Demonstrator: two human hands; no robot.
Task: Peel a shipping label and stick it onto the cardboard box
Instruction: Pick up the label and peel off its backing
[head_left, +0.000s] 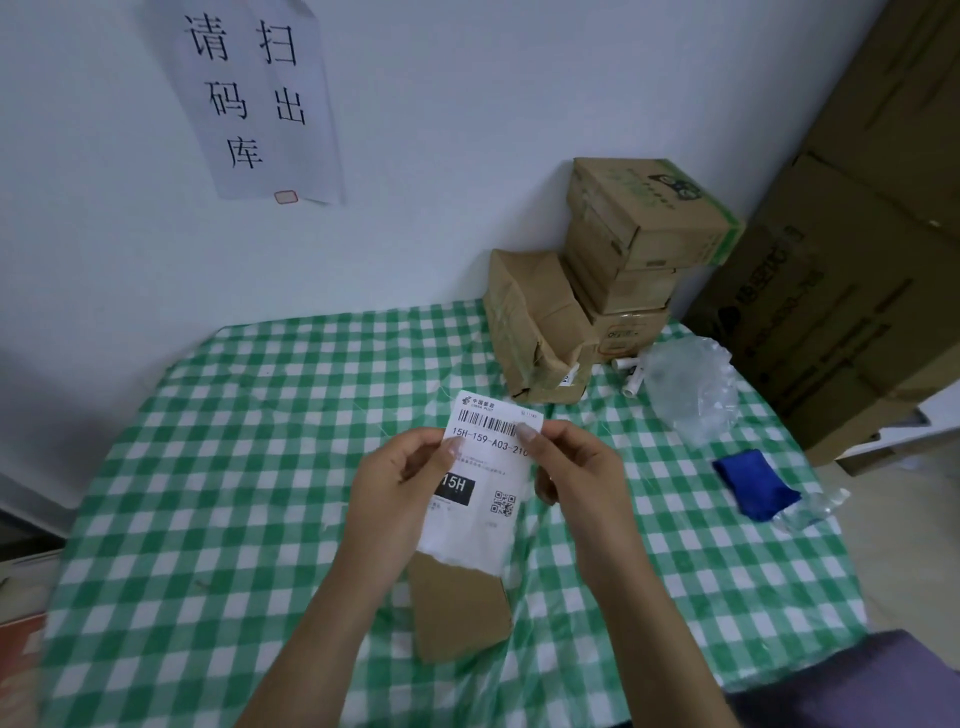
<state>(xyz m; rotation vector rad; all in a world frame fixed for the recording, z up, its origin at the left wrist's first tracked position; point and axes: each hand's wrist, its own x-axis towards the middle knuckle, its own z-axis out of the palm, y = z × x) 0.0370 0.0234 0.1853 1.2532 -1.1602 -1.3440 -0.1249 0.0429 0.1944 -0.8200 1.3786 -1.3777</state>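
A white shipping label (485, 499) with a barcode, a black "15H" block and a QR code is held upright above the table. My left hand (400, 483) pinches its left edge with the thumb on the printed face. My right hand (576, 467) grips its upper right edge, thumb over the barcode. Below the label a small flat cardboard box (460, 610) lies on the green checked tablecloth (234, 467); the label's torn lower edge overlaps the box's top in view.
Stacked cardboard boxes (639, 249) and a torn carton (540, 327) stand at the back right. Crumpled clear plastic (691, 384), a blue cloth (753, 483) and small white tubes (631, 371) lie to the right. Large cartons (857, 286) rise beyond the table's right edge.
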